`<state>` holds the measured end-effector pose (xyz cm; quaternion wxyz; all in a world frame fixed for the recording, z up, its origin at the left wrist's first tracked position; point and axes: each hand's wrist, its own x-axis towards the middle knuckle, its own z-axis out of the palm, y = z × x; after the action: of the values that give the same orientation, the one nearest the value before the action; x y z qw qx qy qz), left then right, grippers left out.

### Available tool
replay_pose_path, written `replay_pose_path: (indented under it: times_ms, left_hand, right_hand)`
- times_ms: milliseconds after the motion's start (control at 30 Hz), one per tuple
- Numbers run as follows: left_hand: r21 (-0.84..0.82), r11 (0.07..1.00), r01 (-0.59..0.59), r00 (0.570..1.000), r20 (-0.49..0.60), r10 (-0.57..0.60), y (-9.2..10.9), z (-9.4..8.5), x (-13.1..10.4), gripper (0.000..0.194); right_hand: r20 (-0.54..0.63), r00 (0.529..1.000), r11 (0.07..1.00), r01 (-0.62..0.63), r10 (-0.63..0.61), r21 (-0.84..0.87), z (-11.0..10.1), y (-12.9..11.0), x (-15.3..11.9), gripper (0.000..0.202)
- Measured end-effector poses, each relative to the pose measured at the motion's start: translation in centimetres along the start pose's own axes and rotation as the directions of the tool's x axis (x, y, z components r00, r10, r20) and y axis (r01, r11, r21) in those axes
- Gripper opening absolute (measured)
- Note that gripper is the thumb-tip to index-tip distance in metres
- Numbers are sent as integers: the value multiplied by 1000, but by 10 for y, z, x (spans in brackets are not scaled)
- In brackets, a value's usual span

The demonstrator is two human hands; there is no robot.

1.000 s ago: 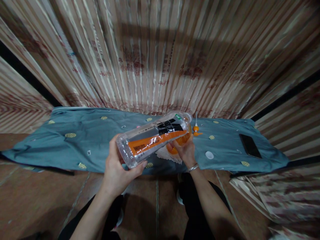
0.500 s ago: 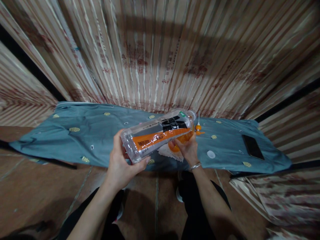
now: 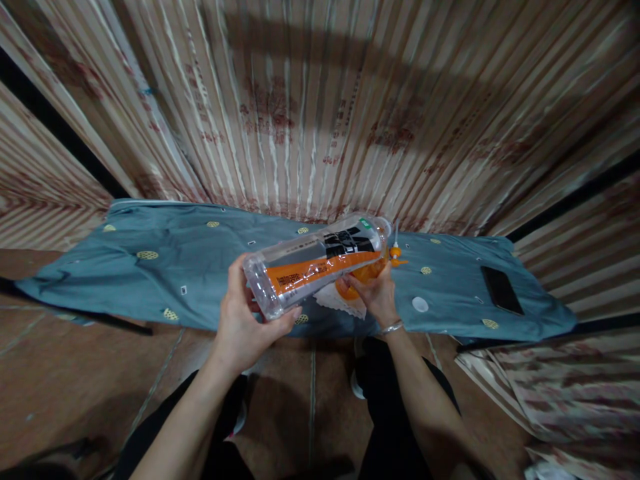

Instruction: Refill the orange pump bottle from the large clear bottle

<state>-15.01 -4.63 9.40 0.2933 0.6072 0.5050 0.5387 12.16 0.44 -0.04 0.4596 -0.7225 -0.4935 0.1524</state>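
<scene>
My left hand [image 3: 245,317] is wrapped round the base of a large clear plastic bottle [image 3: 300,277] with an orange and black label. The bottle lies tilted in the air, its neck toward the right and a little away from me. In my right hand [image 3: 375,293] is an orange bottle [image 3: 364,272], close under the clear bottle's neck, which partly covers it. Whether liquid passes between the two I cannot tell. An orange pump top [image 3: 395,253] with a pale tube lies just beyond. White tissue [image 3: 337,303] is spread below the bottles.
A blue-green cloth [image 3: 125,287] with yellow prints covers the long narrow table. On its right side lie a black phone [image 3: 501,290] and a white round cap [image 3: 420,305]. Striped curtains [image 3: 310,100] hang behind, with black poles at both sides.
Almost nothing differs. The clear bottle has tipped very slightly, its base end a touch higher, and the whole view has shifted a little. Both hands keep their hold.
</scene>
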Motion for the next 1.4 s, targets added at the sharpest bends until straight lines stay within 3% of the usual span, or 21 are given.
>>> replay_pose_path:
  times_ms: [333, 567, 867, 1400]
  left_hand:
    - [-38, 998, -54, 999, 3, 54, -13, 2, 0, 88]
    - [-52, 991, -127, 992, -33, 125, -19, 7, 1, 89]
    - [-131, 989, -68, 996, 54, 76, -18, 6, 1, 87]
    - [-201, 978, -51, 994, 84, 69, -24, 10, 2, 93]
  right_hand:
    - [-34, 999, 999, 38, -37, 36, 3, 4, 1, 82]
    - [-25, 1000, 1000, 7, -8, -30, 1, 2, 2, 85]
    - [-65, 997, 998, 37, -40, -45, 2, 1, 2, 87]
    - [-110, 993, 997, 47, -53, -54, 5, 0, 1, 85]
